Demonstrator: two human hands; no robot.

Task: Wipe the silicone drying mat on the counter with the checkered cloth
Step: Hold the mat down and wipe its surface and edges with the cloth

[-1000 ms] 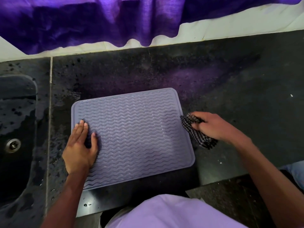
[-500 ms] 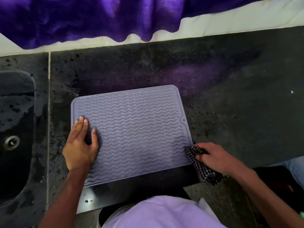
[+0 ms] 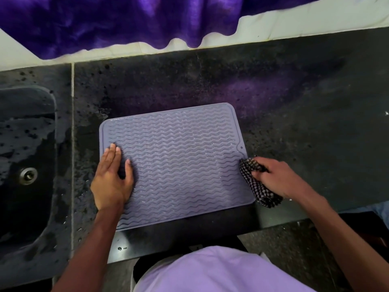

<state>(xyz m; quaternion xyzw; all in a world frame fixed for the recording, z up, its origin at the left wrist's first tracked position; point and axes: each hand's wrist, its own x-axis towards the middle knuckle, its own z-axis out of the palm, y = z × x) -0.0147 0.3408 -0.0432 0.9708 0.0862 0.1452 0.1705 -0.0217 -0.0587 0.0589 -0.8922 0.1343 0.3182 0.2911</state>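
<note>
Your left hand (image 3: pixel 111 178) lies flat on the left part of the silicone drying mat (image 3: pixel 179 163), fingers straight and close together with the thumb set a little apart, pressing the mat onto the dark counter (image 3: pixel 294 106). Your right hand (image 3: pixel 273 178) has its fingers curled tight around the bunched checkered cloth (image 3: pixel 255 183), which touches the mat's right edge near its front right corner, just below the small hole in the rim. The mat lies flat near the counter's front edge, to the right of the sink (image 3: pixel 27 165), with a purple cloth (image 3: pixel 117 20) hanging above the counter's back edge
</note>
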